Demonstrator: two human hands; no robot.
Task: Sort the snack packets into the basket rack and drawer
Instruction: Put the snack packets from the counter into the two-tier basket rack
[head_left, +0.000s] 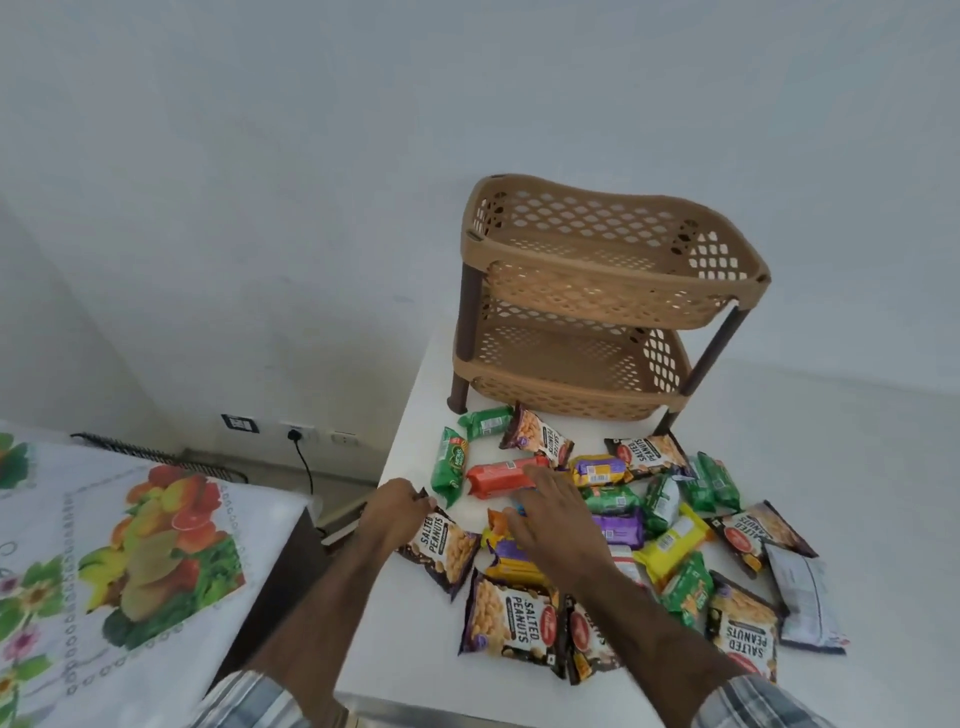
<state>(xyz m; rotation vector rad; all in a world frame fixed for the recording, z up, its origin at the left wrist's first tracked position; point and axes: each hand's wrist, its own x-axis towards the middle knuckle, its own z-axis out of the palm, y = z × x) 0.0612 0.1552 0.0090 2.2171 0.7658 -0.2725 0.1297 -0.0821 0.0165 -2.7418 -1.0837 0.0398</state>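
A tan two-tier plastic lattice basket rack (597, 291) on dark brown legs stands at the far side of the white tabletop (410, 639), close to the pale wall. Just in front of it the snack packets (670, 540) lie scattered and partly overlapping. Among them are green ones, a long red packet (501, 475), purple and yellow ones, several dark pouches marked "Salted Peanuts", and a silvery-white packet (802, 597) at the right edge of the heap.

The left hand (397, 512) is at the left edge of the spread, its fingers curled and pinching the top corner of a dark salted-peanuts pouch (444, 548) that lies flat on the tabletop. The right hand (556, 519) lies over the middle of the pile with its fingers stretched out and slightly spread, gripping nothing. Its fingertips (519, 530) touch a small orange packet (497, 519), and a purple-and-yellow packet (511, 558) shows just below them. The long red packet sits just beyond that hand, towards the rack.

Checked sleeves (249, 701) show at the bottom edge. To the left, apart from the tabletop, a white fruit-printed cloth (130, 545) covers a lower surface. Behind it, wall sockets (296, 431) sit low on the wall — one with a black plug and cable.
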